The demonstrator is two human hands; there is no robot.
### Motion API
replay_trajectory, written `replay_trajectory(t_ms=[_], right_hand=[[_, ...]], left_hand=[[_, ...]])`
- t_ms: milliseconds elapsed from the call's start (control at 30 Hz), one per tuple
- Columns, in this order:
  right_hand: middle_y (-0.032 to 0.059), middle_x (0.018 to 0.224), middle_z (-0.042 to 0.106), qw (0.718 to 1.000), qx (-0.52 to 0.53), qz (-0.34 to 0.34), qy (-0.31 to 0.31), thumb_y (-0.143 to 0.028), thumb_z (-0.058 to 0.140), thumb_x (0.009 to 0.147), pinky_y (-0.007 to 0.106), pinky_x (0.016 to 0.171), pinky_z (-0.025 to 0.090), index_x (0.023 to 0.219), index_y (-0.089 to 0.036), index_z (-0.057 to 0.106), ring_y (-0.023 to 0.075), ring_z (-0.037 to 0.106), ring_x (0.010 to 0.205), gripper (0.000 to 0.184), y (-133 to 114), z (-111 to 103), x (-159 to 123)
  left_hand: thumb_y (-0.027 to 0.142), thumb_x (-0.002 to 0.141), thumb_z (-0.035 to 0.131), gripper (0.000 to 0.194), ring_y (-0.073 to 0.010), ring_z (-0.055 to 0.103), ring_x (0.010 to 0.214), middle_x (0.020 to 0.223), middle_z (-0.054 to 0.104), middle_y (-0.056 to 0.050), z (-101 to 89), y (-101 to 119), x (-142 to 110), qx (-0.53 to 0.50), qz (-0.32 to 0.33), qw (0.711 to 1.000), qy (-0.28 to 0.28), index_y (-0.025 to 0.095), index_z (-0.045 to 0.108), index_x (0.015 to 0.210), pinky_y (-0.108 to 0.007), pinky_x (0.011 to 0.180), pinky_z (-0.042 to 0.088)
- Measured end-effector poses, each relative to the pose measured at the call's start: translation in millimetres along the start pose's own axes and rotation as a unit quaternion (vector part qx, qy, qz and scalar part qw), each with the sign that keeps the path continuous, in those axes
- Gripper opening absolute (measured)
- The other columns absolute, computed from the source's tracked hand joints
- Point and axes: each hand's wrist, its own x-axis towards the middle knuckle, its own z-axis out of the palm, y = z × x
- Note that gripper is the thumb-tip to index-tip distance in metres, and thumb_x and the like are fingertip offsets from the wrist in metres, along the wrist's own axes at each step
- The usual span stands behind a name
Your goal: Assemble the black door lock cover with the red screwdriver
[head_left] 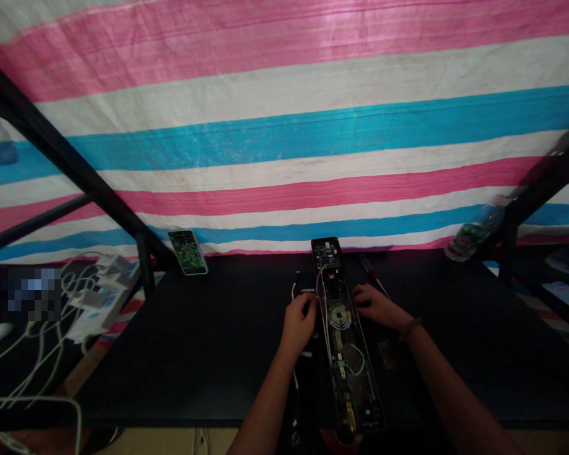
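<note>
A long, narrow black housing point(348, 341), which looks like an opened electronic door lock panel, lies lengthwise before me. Inside it are a circuit board point(329, 254) at the far end, a round part point(339, 315) midway, thin white wires and a brass-coloured cylinder point(349, 414) at the near end. My left hand point(298, 322) is closed in a pinch at the housing's left edge; what sits between its fingertips is too small to make out. At the right edge, the bent fingers of my right hand point(378, 308) grip the housing's side.
White cable pieces point(295, 379) lie left of the housing. A screwdriver point(370, 270) rests beyond my right hand. A phone point(188, 252) leans at the back left, a plastic bottle point(477, 230) at the back right. Black frame bars point(76, 164) and a striped sheet point(284, 139) enclose the black table point(208, 354).
</note>
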Motion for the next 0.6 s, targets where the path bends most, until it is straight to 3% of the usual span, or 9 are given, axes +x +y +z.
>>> replay_trajectory(t_ms=[233, 433, 600], right_hand=[[0.0067, 0.103, 0.068, 1.0, 0.022, 0.015, 0.0, -0.037, 0.074, 0.082, 0.04, 0.096, 0.045, 0.084, -0.025, 0.081, 0.0258, 0.059, 0.101, 0.014, 0.1, -0.7, -1.0], [0.0065, 0.103, 0.067, 1.0, 0.016, 0.02, 0.002, -0.034, 0.074, 0.082, 0.039, 0.094, 0.046, 0.098, -0.026, 0.081, 0.0249, 0.059, 0.101, 0.019, -2.9, -1.5, -1.0], [0.0061, 0.096, 0.065, 1.0, 0.007, 0.005, 0.018, -0.026, 0.071, 0.083, 0.035, 0.088, 0.048, 0.086, -0.024, 0.081, 0.0228, 0.06, 0.095, 0.01, -5.4, -0.5, -1.3]], left_hand=[[0.036, 0.095, 0.053, 0.026, -0.0211, 0.069, 0.087, 0.09, 0.075, -0.006, -2.0, 0.9, -3.1, -0.024, 0.004, 1.0, 0.01, 0.019, 0.072, 0.09, -0.031, 0.081, 0.051], [0.033, 0.092, 0.058, 0.023, -0.0216, 0.069, 0.084, 0.087, 0.075, -0.008, -2.2, 0.0, -2.3, -0.022, 0.025, 0.999, 0.006, 0.018, 0.074, 0.085, -0.033, 0.08, 0.052], [0.035, 0.092, 0.057, 0.026, -0.0212, 0.068, 0.08, 0.082, 0.074, -0.007, -2.7, 1.6, -1.5, -0.018, 0.025, 1.0, 0.0, 0.018, 0.073, 0.081, -0.033, 0.076, 0.051]])
